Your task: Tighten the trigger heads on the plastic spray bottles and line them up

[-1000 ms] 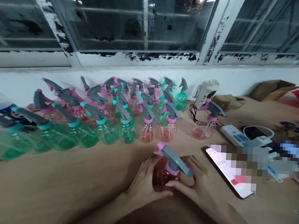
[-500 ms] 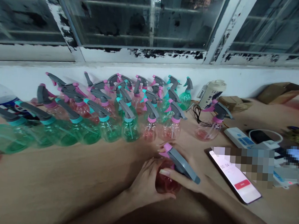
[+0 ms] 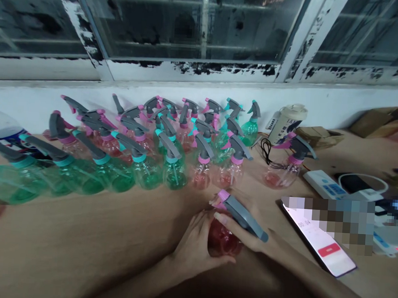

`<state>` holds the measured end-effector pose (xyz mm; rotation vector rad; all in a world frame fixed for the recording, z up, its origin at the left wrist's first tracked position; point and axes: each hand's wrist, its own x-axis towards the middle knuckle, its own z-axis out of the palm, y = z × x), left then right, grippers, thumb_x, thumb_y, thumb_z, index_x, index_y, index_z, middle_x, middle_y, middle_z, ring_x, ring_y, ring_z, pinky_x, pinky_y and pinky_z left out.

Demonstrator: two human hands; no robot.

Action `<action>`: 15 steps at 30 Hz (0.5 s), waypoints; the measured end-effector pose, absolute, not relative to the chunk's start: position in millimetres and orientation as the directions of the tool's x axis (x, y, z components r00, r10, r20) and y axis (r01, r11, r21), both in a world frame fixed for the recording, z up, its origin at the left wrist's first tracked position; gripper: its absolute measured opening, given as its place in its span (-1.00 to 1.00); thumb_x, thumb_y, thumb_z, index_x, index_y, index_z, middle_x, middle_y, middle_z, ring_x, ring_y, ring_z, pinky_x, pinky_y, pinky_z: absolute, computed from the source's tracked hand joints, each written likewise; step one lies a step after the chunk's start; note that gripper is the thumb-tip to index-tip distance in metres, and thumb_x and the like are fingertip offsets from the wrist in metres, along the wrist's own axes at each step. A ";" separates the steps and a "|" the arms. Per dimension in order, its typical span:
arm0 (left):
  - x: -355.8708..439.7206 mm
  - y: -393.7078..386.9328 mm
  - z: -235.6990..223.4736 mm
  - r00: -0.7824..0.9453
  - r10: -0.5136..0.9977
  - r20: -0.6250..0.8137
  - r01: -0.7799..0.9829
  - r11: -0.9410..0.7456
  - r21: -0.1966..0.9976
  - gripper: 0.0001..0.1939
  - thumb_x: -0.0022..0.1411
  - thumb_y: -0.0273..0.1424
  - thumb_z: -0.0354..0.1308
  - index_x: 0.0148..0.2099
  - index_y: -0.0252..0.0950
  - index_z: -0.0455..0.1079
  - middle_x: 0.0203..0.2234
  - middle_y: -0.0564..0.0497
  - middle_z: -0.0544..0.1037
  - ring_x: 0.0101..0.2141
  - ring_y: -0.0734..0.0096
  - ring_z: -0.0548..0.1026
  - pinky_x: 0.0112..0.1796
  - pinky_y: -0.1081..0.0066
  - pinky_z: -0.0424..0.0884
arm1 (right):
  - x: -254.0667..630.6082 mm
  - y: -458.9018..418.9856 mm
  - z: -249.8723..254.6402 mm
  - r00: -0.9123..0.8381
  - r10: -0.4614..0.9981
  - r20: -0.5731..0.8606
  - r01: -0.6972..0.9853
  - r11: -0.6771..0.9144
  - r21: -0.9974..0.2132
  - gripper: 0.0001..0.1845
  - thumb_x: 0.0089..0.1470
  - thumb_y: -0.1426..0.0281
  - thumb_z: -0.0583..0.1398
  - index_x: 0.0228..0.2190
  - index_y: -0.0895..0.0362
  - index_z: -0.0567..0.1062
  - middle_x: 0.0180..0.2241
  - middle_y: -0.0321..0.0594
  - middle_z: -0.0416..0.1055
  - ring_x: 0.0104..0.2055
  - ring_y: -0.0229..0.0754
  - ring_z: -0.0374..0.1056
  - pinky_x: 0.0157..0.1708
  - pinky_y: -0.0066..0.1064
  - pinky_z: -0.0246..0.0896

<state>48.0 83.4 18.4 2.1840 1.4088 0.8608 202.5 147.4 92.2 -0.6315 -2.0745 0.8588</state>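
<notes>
A pink spray bottle (image 3: 225, 240) with a grey and pink trigger head stands between my two hands at the front middle of the table. My left hand (image 3: 196, 239) wraps round the left side of its clear body, thumb low at the front. Around the neck, just under the grey lever, my right hand (image 3: 244, 228) is closed; its far fingers are partly hidden behind the spray head. Several green spray bottles (image 3: 146, 175) and pink spray bottles (image 3: 230, 175) stand in rows beyond my hands.
Another pink spray bottle (image 3: 281, 175) stands apart, near a paper cup (image 3: 288, 123) and a black cable (image 3: 265, 149). At the right lie a lit phone (image 3: 334, 256), a white power strip (image 3: 325, 183) and a cardboard piece (image 3: 376, 121). A large bottle (image 3: 4, 128) is at far left.
The right thumb has shifted slightly up and left around the neck of the held bottle. Both hands stay on it, and the view has turned a little.
</notes>
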 end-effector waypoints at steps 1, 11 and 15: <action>47.9 83.3 17.1 0.289 0.914 0.286 0.673 -0.406 0.618 -0.03 -0.12 0.00 0.30 0.22 -0.25 -0.06 0.03 -0.21 0.33 0.02 -0.05 0.32 -0.04 -0.02 0.29 | 201.0 148.5 93.0 -0.562 0.681 0.470 0.153 0.644 -0.750 -0.88 0.07 0.38 0.11 -0.28 0.07 0.39 -0.35 -0.23 0.41 -0.30 -0.18 0.38 -0.29 -0.27 0.33; 46.6 82.5 10.5 0.243 0.928 0.283 0.718 -0.368 0.591 0.04 -0.08 0.00 0.28 0.28 -0.25 -0.21 0.07 -0.27 0.28 0.07 -0.14 0.25 -0.01 -0.08 0.26 | 195.0 159.4 94.4 -0.620 0.607 0.497 0.142 0.710 -0.690 -0.89 0.11 0.36 0.06 -0.42 0.08 0.34 -0.47 -0.27 0.30 -0.40 -0.21 0.29 -0.37 -0.28 0.26; 43.5 85.7 11.3 0.236 0.939 0.250 0.749 -0.340 0.569 -0.04 -0.05 0.02 0.25 0.24 -0.29 -0.11 0.05 -0.30 0.29 0.08 -0.14 0.24 0.00 -0.11 0.22 | 194.9 162.3 95.4 -0.609 0.620 0.495 0.174 0.714 -0.679 -0.87 0.10 0.36 0.08 -0.29 0.07 0.38 -0.33 -0.19 0.37 -0.27 -0.13 0.35 -0.26 -0.21 0.30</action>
